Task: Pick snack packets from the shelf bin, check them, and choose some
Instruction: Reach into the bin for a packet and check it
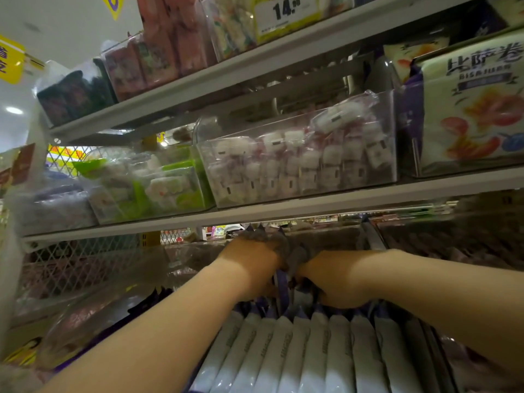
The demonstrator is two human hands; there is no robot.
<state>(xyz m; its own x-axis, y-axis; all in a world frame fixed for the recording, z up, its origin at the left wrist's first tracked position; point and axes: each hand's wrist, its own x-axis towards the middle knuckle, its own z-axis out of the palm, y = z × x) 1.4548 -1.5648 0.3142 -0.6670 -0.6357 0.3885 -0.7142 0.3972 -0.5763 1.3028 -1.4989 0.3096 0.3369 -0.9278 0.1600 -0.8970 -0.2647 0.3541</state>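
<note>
Several white and purple snack packets (309, 353) stand on edge in a row inside a clear shelf bin (85, 316) low in the head view. My left hand (252, 265) reaches in at the back of the row, fingers curled down among the packet tops. Beside it, my right hand (334, 282) does the same, its fingers buried between packets. Both hands close around the upper edges of purple-edged packets (282, 287) between them. The fingertips are hidden by the packets and the shelf shadow.
A grey shelf edge (283, 211) runs just above my hands. On it stand a clear bin of small white sweets (300, 165), a green-packed bin (158, 185) to the left and large printed packets (473, 109) at right. Wire mesh (73, 262) lies at the left.
</note>
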